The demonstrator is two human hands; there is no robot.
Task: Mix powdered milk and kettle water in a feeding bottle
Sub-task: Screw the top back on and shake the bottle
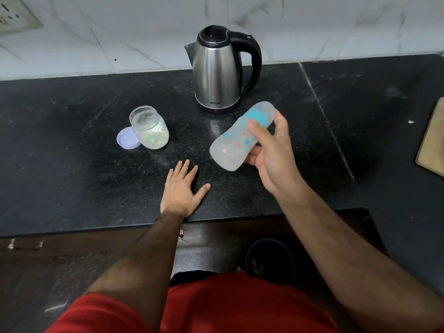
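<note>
- The left hand (181, 191) lies flat, palm down, with its 4 fingers straight and close together and the thumb spread out to the right.
- The left forearm runs straight from the lower middle of the view up to that hand, wrist level and unbent.
- The right hand (271, 150) is raised, fingers curled in a grip round the feeding bottle (240, 135), thumb pressed along the near side, fingertips wrapped under.
- The right forearm comes in from the lower right, slanting up and left, with the wrist bent slightly inward.
- Both arms are bare to above the elbow.
</note>
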